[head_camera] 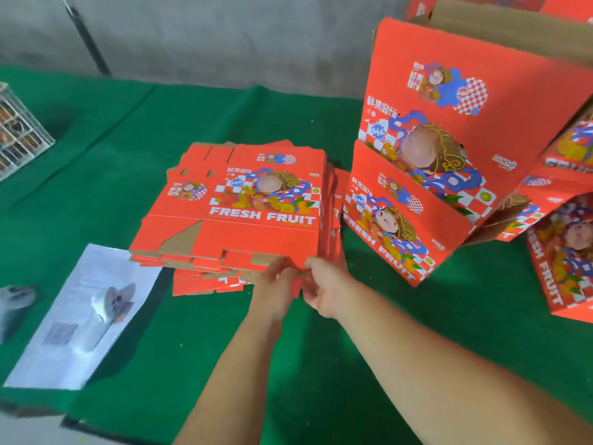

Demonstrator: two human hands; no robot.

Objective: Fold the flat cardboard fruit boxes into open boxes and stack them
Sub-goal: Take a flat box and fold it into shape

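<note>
A pile of flat red cardboard fruit boxes [239, 216] lies in the middle of the green table [337, 364], printed "FRESH FRUIT". My left hand [276, 284] and my right hand [324, 284] meet at the pile's near edge, fingers pinching the top flat box's front flap. To the right stand folded red boxes [449, 155], nested one inside another and leaning. More folded boxes [564, 252] lie at the far right edge.
A white printed sheet [83, 319] lies at the near left. A wire cage [19, 130] sits at the far left edge, a grey object [16, 300] beside the sheet. A dark pole [86, 36] leans against the grey wall behind the table.
</note>
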